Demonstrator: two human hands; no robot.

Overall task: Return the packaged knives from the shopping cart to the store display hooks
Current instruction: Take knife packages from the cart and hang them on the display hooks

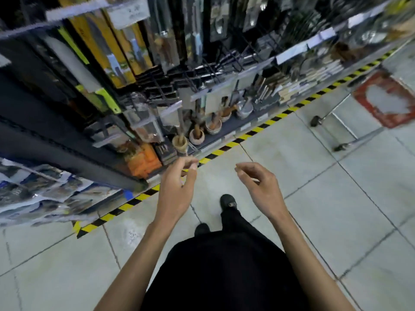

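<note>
Hands come first here: the left hand [177, 187] and the right hand [261, 187] both hang empty above the tiled floor [292, 176], fingers loosely curled and apart, gripping nothing. Packaged knives [94, 63] hang in rows on the display rack [202, 70] up and to the left, among them a yellow-carded one and one with a green handle, so some stock sits on its hooks already. This looks like the gap between two trips, with nothing in hand and the body turned along the aisle. Only a wheel and part of a metal frame [325, 117] show at the right, probably the shopping cart, though its basket is cut off and whatever knives remain in it cannot be seen. The next move likely calls for turning right, reaching into that cart and taking a package by its card, clear of the blade end. Blur smears the upper shelves, so the hooks themselves and any free one are hard to make out.
</note>
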